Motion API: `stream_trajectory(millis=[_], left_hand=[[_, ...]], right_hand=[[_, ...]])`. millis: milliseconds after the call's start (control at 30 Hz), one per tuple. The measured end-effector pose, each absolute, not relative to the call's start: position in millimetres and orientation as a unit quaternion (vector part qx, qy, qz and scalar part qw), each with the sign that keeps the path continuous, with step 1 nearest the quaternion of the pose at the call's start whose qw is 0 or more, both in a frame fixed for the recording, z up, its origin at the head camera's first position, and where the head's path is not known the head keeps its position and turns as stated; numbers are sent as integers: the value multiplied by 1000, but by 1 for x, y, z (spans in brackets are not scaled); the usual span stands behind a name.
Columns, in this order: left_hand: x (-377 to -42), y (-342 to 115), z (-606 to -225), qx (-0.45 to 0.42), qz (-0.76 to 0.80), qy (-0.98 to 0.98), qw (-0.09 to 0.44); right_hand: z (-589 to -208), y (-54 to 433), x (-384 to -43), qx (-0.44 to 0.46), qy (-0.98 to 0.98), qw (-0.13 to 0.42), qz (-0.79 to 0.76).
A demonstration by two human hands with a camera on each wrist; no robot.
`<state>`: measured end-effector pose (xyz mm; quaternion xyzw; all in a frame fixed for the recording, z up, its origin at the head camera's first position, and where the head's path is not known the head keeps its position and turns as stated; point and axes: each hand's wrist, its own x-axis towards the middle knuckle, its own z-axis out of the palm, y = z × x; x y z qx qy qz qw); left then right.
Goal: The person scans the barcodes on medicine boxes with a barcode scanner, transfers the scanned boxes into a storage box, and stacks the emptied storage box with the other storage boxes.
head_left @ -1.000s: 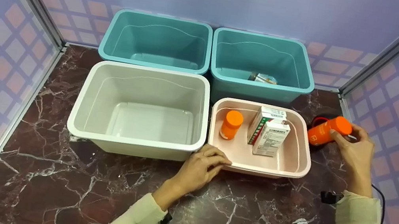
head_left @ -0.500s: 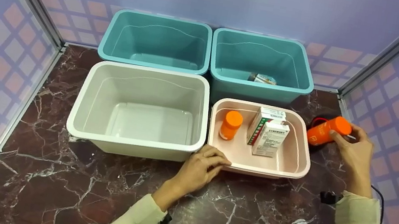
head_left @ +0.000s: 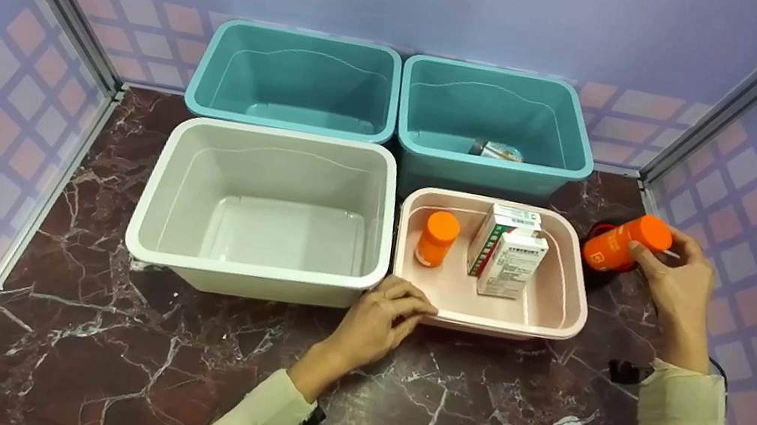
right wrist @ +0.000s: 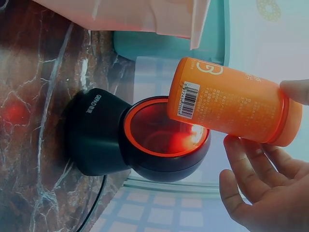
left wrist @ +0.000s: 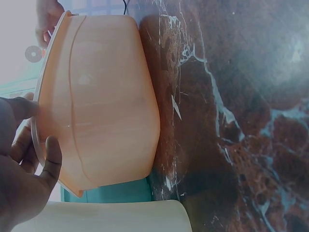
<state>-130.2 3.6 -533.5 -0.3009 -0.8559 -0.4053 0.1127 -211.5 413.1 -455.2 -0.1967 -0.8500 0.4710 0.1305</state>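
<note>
My right hand [head_left: 682,287] holds an orange bottle [head_left: 612,246] by its cap end, between thumb and fingers. The bottle leans over a black barcode scanner [right wrist: 96,135] whose round window glows red; a printed barcode [right wrist: 189,100] shows on the bottle's side. My left hand [head_left: 380,319] grips the front left rim of the pink bin [head_left: 483,320], with a digit on the outer wall in the left wrist view. Inside this bin stand another orange bottle [head_left: 438,241] and white medicine boxes [head_left: 512,268].
A pale grey bin [head_left: 255,270] adjoins the pink one on the left. Two teal bins stand behind; the right teal bin [head_left: 493,162] has a small container [head_left: 498,151] lying inside. Purple walls enclose the dark marble-patterned table [head_left: 170,377]. A cable [right wrist: 94,208] leads from the scanner.
The bottle in my right hand has shifted slightly up and to the right and turned a little over the scanner. My left hand keeps its place on the pink bin's rim.
</note>
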Motion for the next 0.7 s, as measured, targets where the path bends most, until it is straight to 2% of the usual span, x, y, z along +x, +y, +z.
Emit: stream_trajectory(millis=[700], left_hand=[[-130, 4, -534, -301, -410, -853, 113]], right_hand=[[-433, 397, -213, -180, -842, 151, 486]])
